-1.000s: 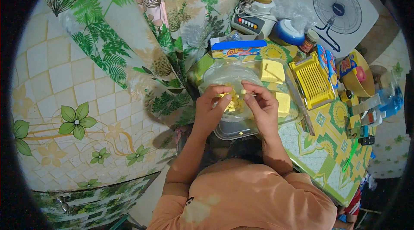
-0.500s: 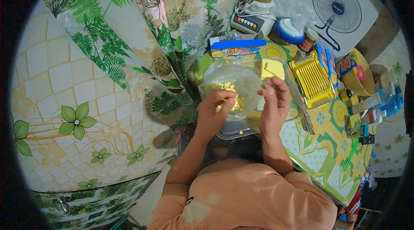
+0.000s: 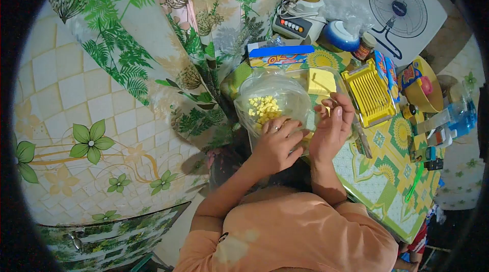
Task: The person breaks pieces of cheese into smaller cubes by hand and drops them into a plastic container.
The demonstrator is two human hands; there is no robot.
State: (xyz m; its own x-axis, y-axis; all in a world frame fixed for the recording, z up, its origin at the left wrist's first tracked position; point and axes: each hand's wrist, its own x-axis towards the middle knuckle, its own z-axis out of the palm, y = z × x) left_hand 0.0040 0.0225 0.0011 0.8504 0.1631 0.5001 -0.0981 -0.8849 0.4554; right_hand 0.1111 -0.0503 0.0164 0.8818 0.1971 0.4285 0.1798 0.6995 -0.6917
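Note:
Small pale-yellow cubes (image 3: 265,108) lie in a clear plastic bag (image 3: 293,99) spread over a container. My left hand (image 3: 281,143) is at the near rim of the bag, palm down with fingers spread, holding nothing I can see. To the right, my right hand (image 3: 332,132) is raised with its palm turned inward; its fingers are loosely bent and apart, with nothing visible in them. Just beyond it, a smooth yellow block (image 3: 321,82), like cheese or butter, rests on a clear tray. A knife (image 3: 363,142) lies right of my right hand, partly hidden.
A yellow slatted rack (image 3: 368,93) stands right of the tray. Behind are a blue-edged box (image 3: 281,54), a blender (image 3: 300,21), a blue-and-white bowl (image 3: 340,37) and a jar (image 3: 364,46). A yellow bowl (image 3: 432,93) and a green utensil (image 3: 414,183) are at the right.
My left hand has come back from the cubes toward the near rim, and its pinched fingers have spread. My right hand has shifted slightly right, its thumb and fingers farther apart. More cubes now show.

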